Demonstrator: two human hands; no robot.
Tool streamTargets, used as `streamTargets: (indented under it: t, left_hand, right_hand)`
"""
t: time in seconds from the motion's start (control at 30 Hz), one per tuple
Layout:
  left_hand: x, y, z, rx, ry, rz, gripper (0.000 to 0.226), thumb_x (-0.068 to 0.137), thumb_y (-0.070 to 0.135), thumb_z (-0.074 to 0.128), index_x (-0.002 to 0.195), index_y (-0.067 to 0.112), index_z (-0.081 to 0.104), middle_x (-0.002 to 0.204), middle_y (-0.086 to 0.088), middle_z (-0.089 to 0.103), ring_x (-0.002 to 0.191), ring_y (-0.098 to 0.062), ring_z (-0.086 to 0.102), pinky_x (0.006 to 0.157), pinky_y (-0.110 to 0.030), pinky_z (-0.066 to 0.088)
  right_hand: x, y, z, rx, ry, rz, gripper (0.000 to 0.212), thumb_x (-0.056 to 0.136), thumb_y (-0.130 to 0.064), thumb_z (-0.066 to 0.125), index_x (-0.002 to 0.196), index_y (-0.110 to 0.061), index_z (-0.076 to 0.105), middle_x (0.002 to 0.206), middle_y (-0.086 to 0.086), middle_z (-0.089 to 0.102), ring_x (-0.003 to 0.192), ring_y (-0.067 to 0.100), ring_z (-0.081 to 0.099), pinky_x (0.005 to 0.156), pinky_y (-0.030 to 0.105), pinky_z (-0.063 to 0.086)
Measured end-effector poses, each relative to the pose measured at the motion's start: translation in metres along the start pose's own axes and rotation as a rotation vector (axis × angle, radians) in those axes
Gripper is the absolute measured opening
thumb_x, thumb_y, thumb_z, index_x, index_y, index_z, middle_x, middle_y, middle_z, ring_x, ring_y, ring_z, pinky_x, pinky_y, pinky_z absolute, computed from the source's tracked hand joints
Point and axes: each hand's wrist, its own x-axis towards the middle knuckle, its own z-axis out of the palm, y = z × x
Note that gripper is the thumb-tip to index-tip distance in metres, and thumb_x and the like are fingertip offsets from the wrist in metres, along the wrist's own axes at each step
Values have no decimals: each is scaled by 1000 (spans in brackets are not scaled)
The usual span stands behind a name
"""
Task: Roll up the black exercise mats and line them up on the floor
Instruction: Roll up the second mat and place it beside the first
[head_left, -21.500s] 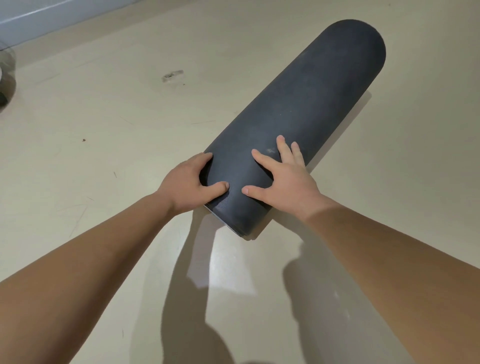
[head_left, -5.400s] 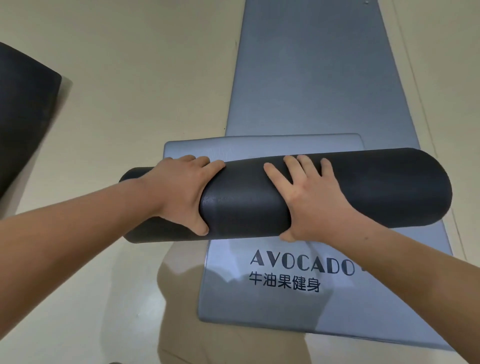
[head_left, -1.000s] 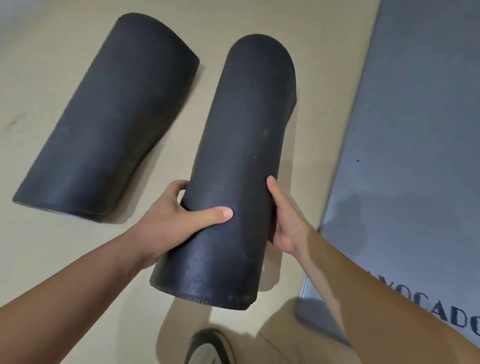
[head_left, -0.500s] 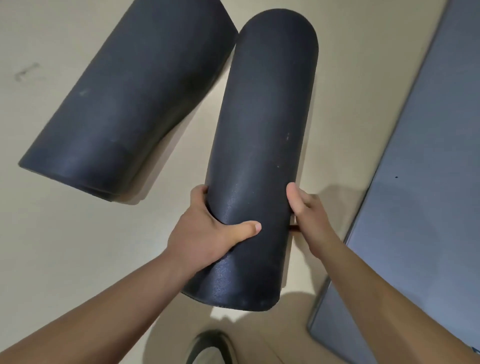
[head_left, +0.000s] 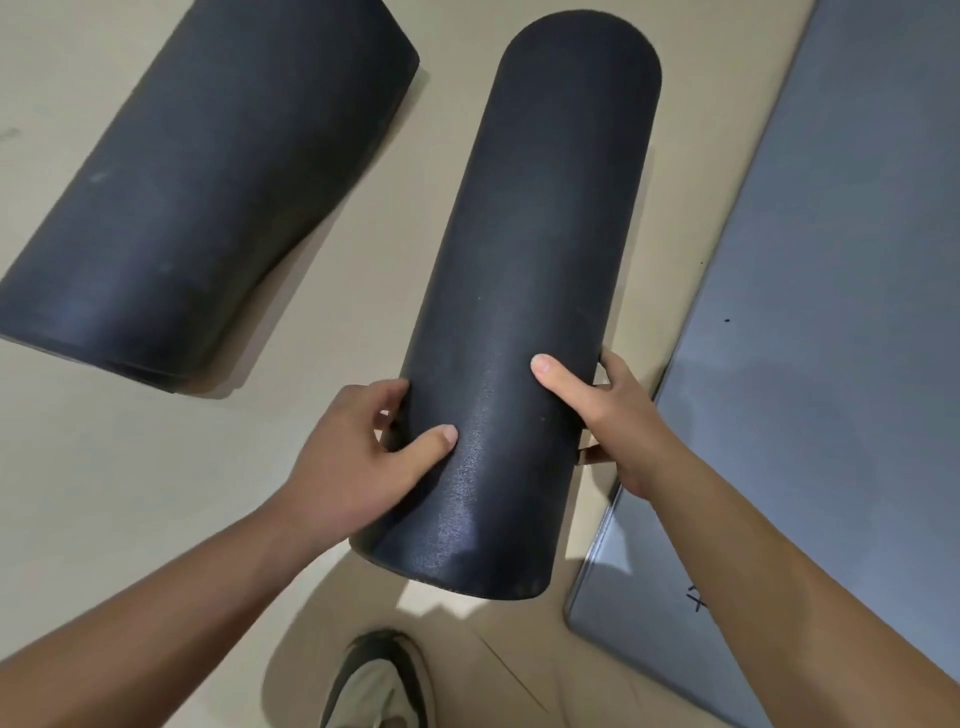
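Rolled black mat (head_left: 524, 291): centre of view, long axis running away from the camera with the far end leaning slightly right. Tight roll, the near end a flat cut face just above the shoe. Whether its underside touches the floor (head_left: 104, 493) cannot be told; a shadow and a bright patch lie below the near end.

Left hand (head_left: 358, 457): grips the roll's left flank near the near end. Thumb laid across the top surface, the other fingers curled round the side, their tips hidden under the roll.

Right hand (head_left: 613, 415): grips the right flank opposite the left hand, a little farther up. Thumb pressed flat on top and pointing inward, the fingers wrapped down the far side, slightly spread, tips out of sight.

Second rolled mat (head_left: 208, 182): lies on the floor to the left, angled so its far end comes near the held roll while the near ends are well apart. The two do not touch and are not parallel.

Flat grey mat (head_left: 831, 312): spread on the floor at the right, its long edge just beside the held roll and the right hand. Its near corner sits under the right forearm, which hides most of some dark printed strokes.

Shoe (head_left: 379, 680): bottom edge, toe pointing toward the roll's near end, clear of it.
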Motion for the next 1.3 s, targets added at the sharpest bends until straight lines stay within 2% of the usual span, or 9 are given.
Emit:
streamTargets:
  t: [0.07, 0.17, 0.3, 0.5, 0.67, 0.87, 1.07, 1.23, 1.3]
  left_hand:
    - [-2, 0, 5, -15, -46, -18, 99, 55, 82, 77, 143, 39, 60, 128, 19, 52, 126, -3, 54, 111, -37, 49]
    - [-3, -3, 21, -33, -95, -53, 121, 46, 84, 85, 153, 48, 43, 141, 16, 46, 139, -10, 46, 116, -40, 45]
    - [5, -33, 33, -154, -95, -95, 123, 46, 76, 99, 150, 55, 35, 142, 10, 60, 129, -19, 65, 106, -48, 55]
    - [2, -18, 26, -269, -183, -110, 103, 64, 40, 104, 138, 57, 33, 129, 22, 64, 107, 3, 71, 98, -31, 58]
    - [13, -13, -9, -348, -190, -107, 102, 66, 30, 104, 141, 49, 38, 118, 7, 68, 88, 1, 75, 82, -25, 58]
    - [38, -39, -75, -312, -204, -108, 100, 57, 34, 107, 131, 61, 47, 120, 3, 74, 99, -13, 79, 87, -39, 63]
    - [60, -63, -114, -272, -158, -97, 104, 65, 28, 101, 145, 48, 38, 126, 8, 68, 97, 3, 74, 70, -15, 59]
    - [80, -74, -137, -256, -108, -92, 110, 59, 42, 102, 150, 47, 39, 137, 15, 60, 116, -1, 66, 95, -30, 57]
    - [89, -73, -147, -228, -95, -89, 105, 64, 40, 101, 149, 50, 40, 130, 15, 62, 115, -5, 67, 90, -29, 56]
  right_hand:
    - [0, 2, -3, 28, 23, -3, 60, 73, -65, 88, 119, -60, 49, 121, -16, 76, 96, 7, 78, 62, 30, 63]
    - [0, 8, -6, 24, 24, 20, 68, 69, -75, 86, 121, -72, 44, 128, -24, 71, 107, 15, 76, 74, 45, 67]
    - [5, 17, 7, 54, 64, 16, 78, 71, -71, 88, 134, -65, 42, 129, -29, 67, 114, 12, 72, 83, 43, 64]
    - [2, 14, 11, 168, 79, 66, 90, 61, -68, 93, 136, -65, 43, 128, -31, 66, 119, 12, 69, 99, 54, 59]
    - [3, -2, 30, 219, 51, 24, 87, 69, -62, 92, 141, -60, 43, 128, -31, 67, 117, 10, 69, 83, 44, 60]
    - [13, -7, 93, 344, 45, 32, 98, 70, -62, 94, 149, -59, 35, 129, -34, 67, 119, 6, 68, 103, 55, 56]
    - [40, -29, 141, 346, -10, -26, 90, 76, -55, 92, 149, -56, 39, 127, -33, 68, 117, 3, 70, 103, 51, 58]
    - [64, -49, 165, 330, -67, -57, 84, 77, -56, 91, 146, -56, 43, 130, -33, 68, 121, 4, 69, 104, 49, 57]
    - [69, -53, 173, 346, -73, -30, 83, 76, -59, 91, 145, -58, 43, 129, -35, 67, 121, 7, 69, 100, 53, 59]
